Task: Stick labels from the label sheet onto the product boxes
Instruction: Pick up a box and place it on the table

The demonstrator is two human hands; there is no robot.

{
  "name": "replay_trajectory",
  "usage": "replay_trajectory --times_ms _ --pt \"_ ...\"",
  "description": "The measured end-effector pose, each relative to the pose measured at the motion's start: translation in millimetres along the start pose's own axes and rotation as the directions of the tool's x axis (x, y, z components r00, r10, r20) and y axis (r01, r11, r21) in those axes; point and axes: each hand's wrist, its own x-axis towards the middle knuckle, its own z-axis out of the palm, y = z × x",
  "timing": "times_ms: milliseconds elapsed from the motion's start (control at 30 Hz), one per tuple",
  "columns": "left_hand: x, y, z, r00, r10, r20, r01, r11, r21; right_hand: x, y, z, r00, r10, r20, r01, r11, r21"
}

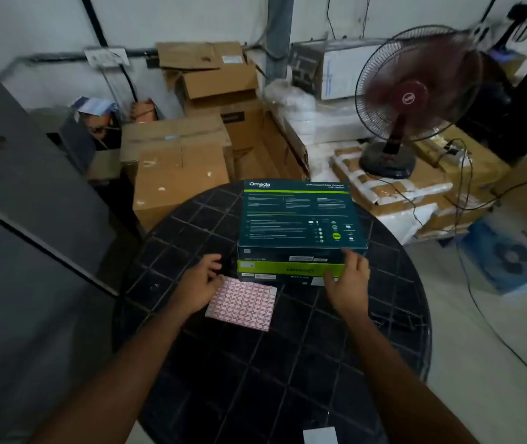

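Table (191, 363): round, dark, gridded top; near edge cut off by the frame.
Fan (416, 94): stands on wrapped cartons right of the table; blades blurred.
Cartons (179, 168): brown stack behind the table, partly hidden by the boxes.
Boxes (300, 216): teal stack at the table's far side; small print unreadable. The lower box shows only its green front strip.
Sheet (243, 302): red-bordered labels, flat just before the boxes; its left corner lies under the hand.
Right hand (348, 280): fingers curled on the stack's near right corner, tips hidden against it.
Left hand (201, 280): on the sheet's corner, fingers bent; whether it pinches a label cannot be told.
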Motion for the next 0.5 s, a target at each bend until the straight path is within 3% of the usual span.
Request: replay_trajectory --times_ms 133,300,367,500 --pt "22.1 25.8 6.3 0.998 -0.055 -0.021 0.054 0.998 -0.028 21.7 21.3 -17.8 0.992 0.108 -0.071 -0.106 0.994 0.023" --pt "40.7 35.8 12.4 0.994 -0.107 0.008 0.107 0.994 -0.035 45.5 42.4 -24.0 0.981 0.152 0.118 -0.153 0.988 -0.003" --pt "45.8 34.5 16.3 0.987 -0.146 0.064 0.156 0.972 -0.179 49.5 45.2 -23.6 0.978 0.121 0.168 -0.131 0.990 0.048" --pt "38.5 50.2 20.1 0.963 -0.259 0.080 0.262 0.817 -0.514 41.8 45.3 -20.6 0.979 0.109 0.171 -0.129 0.985 0.113"
